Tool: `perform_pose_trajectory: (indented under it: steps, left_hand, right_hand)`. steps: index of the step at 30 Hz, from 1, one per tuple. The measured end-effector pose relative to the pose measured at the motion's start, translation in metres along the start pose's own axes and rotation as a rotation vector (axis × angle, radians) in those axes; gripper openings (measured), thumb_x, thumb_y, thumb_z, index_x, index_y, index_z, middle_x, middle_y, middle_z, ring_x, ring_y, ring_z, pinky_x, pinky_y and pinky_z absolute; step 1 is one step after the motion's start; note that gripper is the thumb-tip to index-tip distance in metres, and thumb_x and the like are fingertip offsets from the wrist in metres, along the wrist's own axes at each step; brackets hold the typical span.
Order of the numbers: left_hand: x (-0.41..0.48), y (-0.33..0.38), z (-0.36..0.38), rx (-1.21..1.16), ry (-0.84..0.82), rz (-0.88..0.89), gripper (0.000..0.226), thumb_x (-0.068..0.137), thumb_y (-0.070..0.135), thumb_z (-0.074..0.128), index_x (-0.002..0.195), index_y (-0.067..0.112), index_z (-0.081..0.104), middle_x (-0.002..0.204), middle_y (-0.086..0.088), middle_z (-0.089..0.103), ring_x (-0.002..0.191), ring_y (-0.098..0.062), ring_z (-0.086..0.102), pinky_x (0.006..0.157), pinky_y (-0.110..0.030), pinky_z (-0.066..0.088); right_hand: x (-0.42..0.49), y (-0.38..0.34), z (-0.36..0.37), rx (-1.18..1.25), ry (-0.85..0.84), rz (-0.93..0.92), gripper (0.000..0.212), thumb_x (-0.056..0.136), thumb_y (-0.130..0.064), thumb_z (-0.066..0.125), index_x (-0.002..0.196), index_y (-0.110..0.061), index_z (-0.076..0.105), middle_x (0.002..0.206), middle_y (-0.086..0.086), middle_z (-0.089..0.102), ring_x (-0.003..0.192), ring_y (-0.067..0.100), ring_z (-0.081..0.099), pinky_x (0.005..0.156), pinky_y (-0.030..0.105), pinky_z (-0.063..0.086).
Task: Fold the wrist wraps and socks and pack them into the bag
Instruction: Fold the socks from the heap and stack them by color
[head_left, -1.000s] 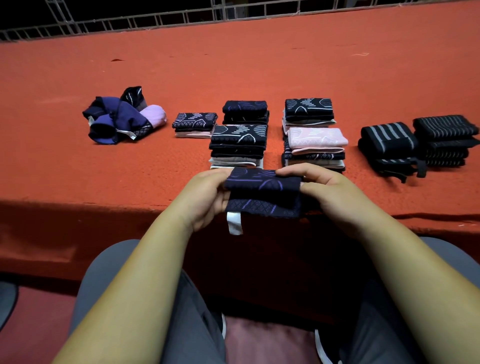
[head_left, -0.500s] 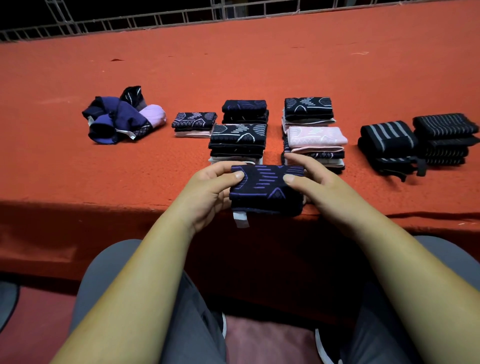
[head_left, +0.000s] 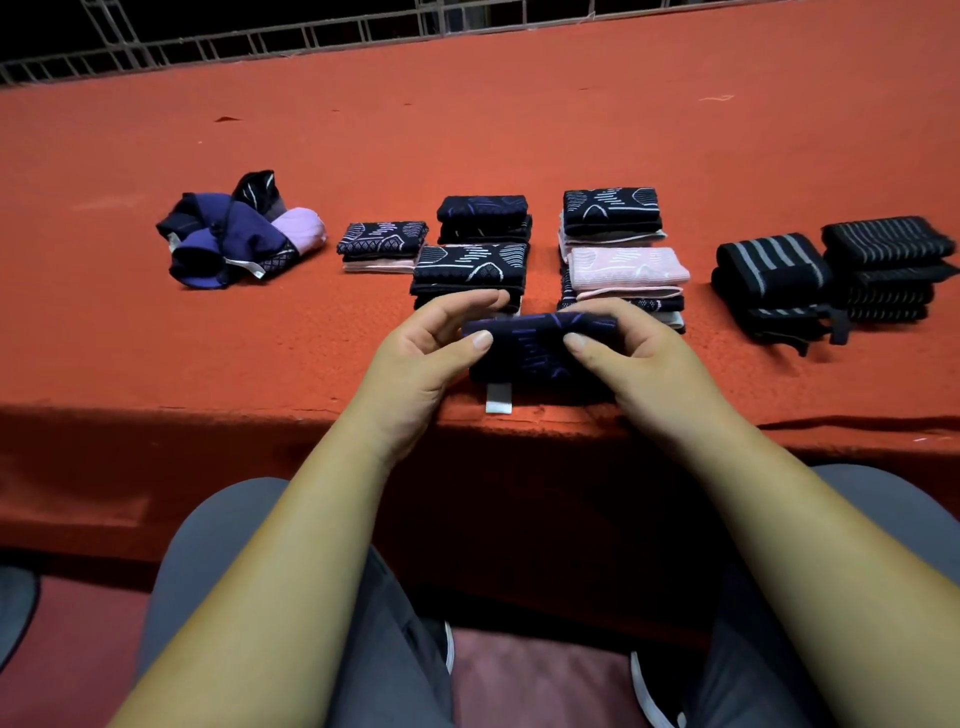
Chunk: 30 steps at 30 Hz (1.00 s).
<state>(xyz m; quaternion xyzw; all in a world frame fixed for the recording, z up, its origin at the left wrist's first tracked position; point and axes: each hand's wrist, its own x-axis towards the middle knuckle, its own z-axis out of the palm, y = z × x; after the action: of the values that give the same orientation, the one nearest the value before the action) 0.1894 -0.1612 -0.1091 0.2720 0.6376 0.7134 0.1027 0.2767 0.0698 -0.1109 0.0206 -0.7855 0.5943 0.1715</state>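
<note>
The folded sock (head_left: 537, 351), dark navy with purple lines, was at the near edge of the desk (head_left: 519, 130), right in front of the person, with a white tag (head_left: 498, 400) hanging from its lower left corner. Whether its underside touched the cloth could not be told. The left hand (head_left: 426, 353) held the sock's left end, thumb pressed on the near face and fingers curved over behind the top edge. The right hand (head_left: 639, 358) gripped the right end the same way, thumb on the front and fingers curled over the top.

Just beyond the sock lay five stacks of folded socks: a dark patterned stack (head_left: 470, 270) closest on the left, a pink-topped stack (head_left: 626, 278) closest on the right, two more dark stacks (head_left: 483, 218) (head_left: 610, 213) behind those, and a low stack (head_left: 382, 247) further left. Well to the left sat a loose heap of unfolded socks (head_left: 234, 234) in navy, purple and lilac. To the right were two piles of black wrist wraps (head_left: 769, 286) (head_left: 883, 260) with grey stripes, side by side.

An orange-red cloth covered the desk and draped over its front. A metal railing (head_left: 260, 41) ran along the far side. Grey trousers (head_left: 218, 571) showed below the forearms.
</note>
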Motion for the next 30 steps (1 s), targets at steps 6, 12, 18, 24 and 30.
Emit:
perform_pose_trajectory:
  steps: [6, 12, 18, 24, 30]
  left_hand:
    - [0.002, -0.007, -0.001, 0.302, 0.051, -0.045, 0.027, 0.105, 0.018, 0.066, 0.131, 0.018, 0.072, 0.127, 0.001, 0.076, 0.122, -0.012, 0.068, 0.106, -0.025, 0.050]
    - [0.006, -0.012, 0.002, 0.348, 0.042, -0.048, 0.029, 0.098, 0.017, 0.072, 0.127, 0.015, 0.069, 0.119, -0.006, 0.077, 0.117, -0.021, 0.072, 0.106, -0.039, 0.054]
    - [0.008, -0.009, 0.009, 0.282, 0.139, -0.029, 0.016, 0.099, 0.006, 0.072, 0.114, 0.011, 0.072, 0.099, -0.004, 0.076, 0.092, -0.011, 0.070, 0.084, -0.029, 0.055]
    - [0.005, 0.004, 0.006, 0.153, 0.216, -0.075, 0.015, 0.099, 0.010, 0.073, 0.114, 0.008, 0.074, 0.096, -0.009, 0.077, 0.085, -0.016, 0.074, 0.069, -0.028, 0.057]
    - [-0.001, 0.015, -0.004, 0.064, 0.286, -0.188, 0.030, 0.099, 0.020, 0.074, 0.126, 0.007, 0.068, 0.109, -0.008, 0.081, 0.099, -0.022, 0.078, 0.092, -0.046, 0.061]
  right_hand:
    - [0.002, 0.004, -0.004, -0.100, -0.011, 0.131, 0.032, 0.086, -0.040, 0.079, 0.116, -0.033, 0.071, 0.108, -0.009, 0.078, 0.104, 0.011, 0.073, 0.104, 0.046, 0.056]
    - [-0.004, 0.004, -0.007, -0.309, 0.009, 0.154, 0.026, 0.093, -0.045, 0.078, 0.113, -0.030, 0.070, 0.102, -0.013, 0.076, 0.095, 0.003, 0.070, 0.086, 0.027, 0.052]
    - [-0.001, 0.007, -0.006, -0.317, 0.106, 0.085, 0.014, 0.095, -0.031, 0.078, 0.108, -0.026, 0.077, 0.097, -0.016, 0.078, 0.093, 0.003, 0.072, 0.088, 0.032, 0.054]
    - [-0.002, 0.004, 0.002, -0.128, 0.143, 0.105, 0.014, 0.097, -0.030, 0.077, 0.109, -0.023, 0.074, 0.081, -0.018, 0.073, 0.064, -0.003, 0.060, 0.069, 0.029, 0.047]
    - [-0.004, -0.009, 0.016, -0.060, 0.181, 0.086, 0.041, 0.090, -0.012, 0.069, 0.121, -0.034, 0.052, 0.081, -0.006, 0.068, 0.061, 0.015, 0.059, 0.065, 0.039, 0.050]
